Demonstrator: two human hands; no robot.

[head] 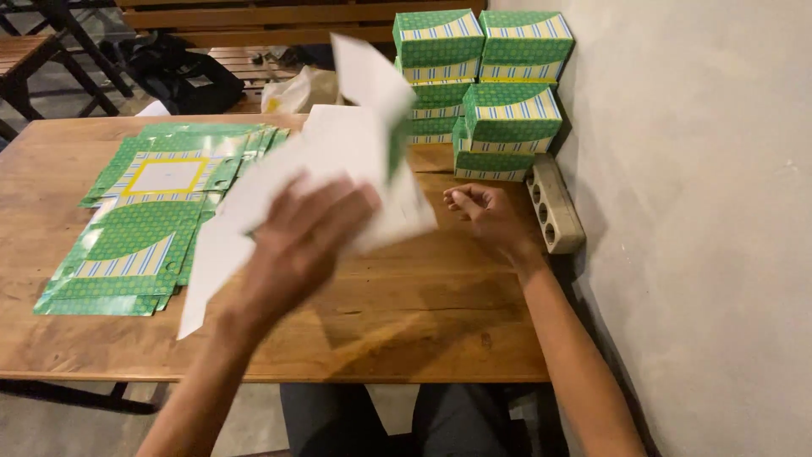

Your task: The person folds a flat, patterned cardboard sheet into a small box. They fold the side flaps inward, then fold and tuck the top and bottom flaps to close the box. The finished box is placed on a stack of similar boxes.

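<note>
Left hand [300,245] grips unfolded white-backed green cardboard box blank [338,161], lifted clear for folding.
Right hand [489,211], fingers loosely curled and empty, rests at 3 o'clock; stacked folded green boxes [482,85] at 1 o'clock.

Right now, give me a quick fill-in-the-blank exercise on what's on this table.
1. The left hand holds an unfolded box blank whose visible side is ____.
2. The finished boxes are stacked against the ____.
3. The flat green blanks lie to the ____ of the left hand.
4. The right hand holds ____.

Missing: white; wall; left; nothing
</note>
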